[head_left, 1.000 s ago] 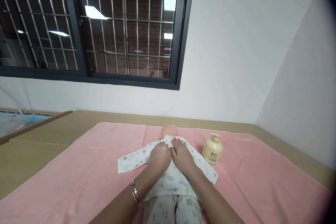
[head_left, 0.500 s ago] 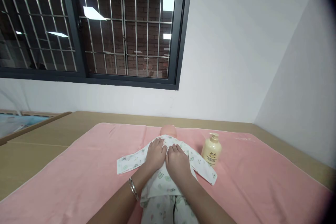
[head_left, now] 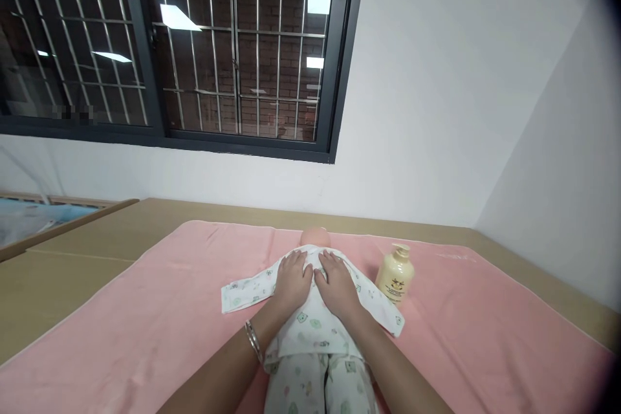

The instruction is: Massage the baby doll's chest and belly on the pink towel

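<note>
A baby doll (head_left: 315, 237) lies along the middle of a pink mat, its head at the far end. It is dressed in a white printed top (head_left: 313, 326) with both sleeves spread out sideways, and matching trousers (head_left: 295, 388). My left hand (head_left: 294, 278) rests flat on the left upper part of the top, fingers stretched toward the doll's head. Beside it, my right hand (head_left: 337, 281) lies flat on the right upper part, fingers apart. A narrow gap separates the two thumbs. Neither hand grips anything.
Right of the doll stands a cream pump bottle (head_left: 396, 275), close to the right sleeve. The pink mat (head_left: 160, 297) covers much of a wooden tabletop (head_left: 87, 272). Behind are a white wall (head_left: 412, 110) and a dark-framed barred window (head_left: 242, 142).
My right hand has turned from curled fingers near the top's middle to lying flat, farther right. The hands have moved slightly apart. The whole view has shifted slightly.
</note>
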The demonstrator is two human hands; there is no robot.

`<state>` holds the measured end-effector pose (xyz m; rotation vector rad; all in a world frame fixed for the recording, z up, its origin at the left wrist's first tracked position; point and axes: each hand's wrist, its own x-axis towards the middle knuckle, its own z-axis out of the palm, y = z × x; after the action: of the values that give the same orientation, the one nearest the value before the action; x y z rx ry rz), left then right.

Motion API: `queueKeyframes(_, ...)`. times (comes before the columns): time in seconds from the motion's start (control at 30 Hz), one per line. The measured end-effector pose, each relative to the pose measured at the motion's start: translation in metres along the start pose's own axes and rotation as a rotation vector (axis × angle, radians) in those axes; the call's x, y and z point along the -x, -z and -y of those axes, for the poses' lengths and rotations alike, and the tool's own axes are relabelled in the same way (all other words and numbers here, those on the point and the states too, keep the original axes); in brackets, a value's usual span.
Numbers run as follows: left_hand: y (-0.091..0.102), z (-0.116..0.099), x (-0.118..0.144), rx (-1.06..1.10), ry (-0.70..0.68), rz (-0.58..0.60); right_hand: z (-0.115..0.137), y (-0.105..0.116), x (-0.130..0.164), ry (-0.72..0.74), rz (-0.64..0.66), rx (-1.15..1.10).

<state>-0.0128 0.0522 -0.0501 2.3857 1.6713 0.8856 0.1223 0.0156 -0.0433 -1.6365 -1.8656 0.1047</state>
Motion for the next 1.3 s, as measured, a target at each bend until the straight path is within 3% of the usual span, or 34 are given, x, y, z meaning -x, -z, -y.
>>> queueKeyframes(1.3,-0.0038,0.0003,-0.0071,0.03,-0.073,-0.054,-0.0015,0.0054,0.0015,0.051,-0.064,-0.008)
